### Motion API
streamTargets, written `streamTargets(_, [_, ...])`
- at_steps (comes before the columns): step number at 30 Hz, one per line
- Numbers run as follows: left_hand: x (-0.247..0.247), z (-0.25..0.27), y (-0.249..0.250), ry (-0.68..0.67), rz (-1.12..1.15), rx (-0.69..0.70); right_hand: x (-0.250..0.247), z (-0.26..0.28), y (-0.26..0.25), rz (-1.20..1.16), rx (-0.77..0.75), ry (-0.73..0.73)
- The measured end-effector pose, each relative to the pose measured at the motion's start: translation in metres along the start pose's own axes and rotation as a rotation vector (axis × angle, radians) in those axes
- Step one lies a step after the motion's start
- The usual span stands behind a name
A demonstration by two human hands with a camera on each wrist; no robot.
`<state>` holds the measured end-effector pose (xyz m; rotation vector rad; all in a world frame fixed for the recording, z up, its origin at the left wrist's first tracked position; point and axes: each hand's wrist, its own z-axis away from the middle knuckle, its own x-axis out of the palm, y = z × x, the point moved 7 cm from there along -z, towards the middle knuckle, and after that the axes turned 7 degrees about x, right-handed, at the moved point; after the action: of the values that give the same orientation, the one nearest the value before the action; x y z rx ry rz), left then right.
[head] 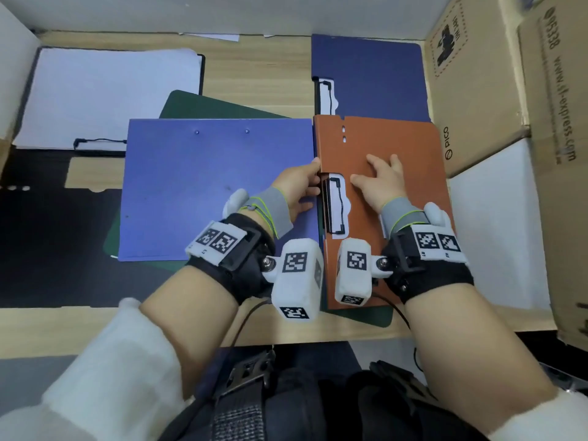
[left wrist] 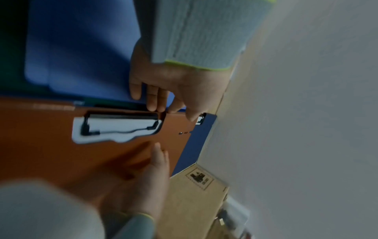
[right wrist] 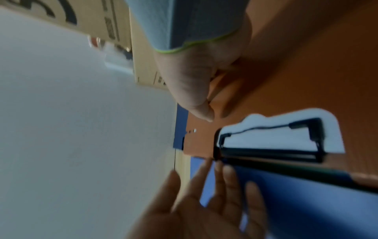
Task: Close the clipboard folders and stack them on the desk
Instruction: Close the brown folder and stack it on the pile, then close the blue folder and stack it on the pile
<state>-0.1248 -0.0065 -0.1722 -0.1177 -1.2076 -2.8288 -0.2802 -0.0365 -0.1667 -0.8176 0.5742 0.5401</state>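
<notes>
Right hand [head: 383,179] flat, fingers straight, pressing orange folder [head: 397,144], left hand [head: 300,186] fingers extended touching its spine edge, blue folder [head: 216,186] beside it.

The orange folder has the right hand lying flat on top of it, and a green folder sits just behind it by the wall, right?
Not green. In the head view the folder behind the orange folder is dark blue. The right hand does lie flat on the orange one.

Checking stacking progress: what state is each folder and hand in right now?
Orange folder: closed, flat, clip showing through its cutout.
Light blue folder: closed, flat, lying on the green folder.
Green folder: flat, mostly covered.
Navy folder: closed, behind the orange one.
Black clipboard: open, paper exposed.
Left hand: fingers at the orange folder's left edge.
Right hand: pressing flat on the orange folder.
</notes>
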Motion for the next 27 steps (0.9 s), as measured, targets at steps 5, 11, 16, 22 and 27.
streamTargets(5, [-0.034, -0.021, 0.062, 0.014, -0.762, 0.323, 0.037, 0.018, -0.038, 0.195, -0.224, -0.106])
streamTargets(11, [-0.075, -0.059, 0.091, 0.066, -1.384, 0.355, 0.062, 0.018, -0.03, 0.501, -0.272, -0.038])
streamTargets(16, [-0.08, -0.07, 0.088, -0.009, -1.535, 0.267, 0.065, 0.015, -0.024, 0.538, -0.288, 0.021])
streamTargets(22, [-0.082, -0.072, 0.095, 0.058, -1.551, 0.29, 0.068, 0.012, -0.023, 0.553, -0.266, 0.026])
streamTargets(27, [-0.096, -0.048, 0.11, 0.18, -1.408, 0.369, 0.064, 0.016, -0.027, 0.476, -0.233, 0.021])
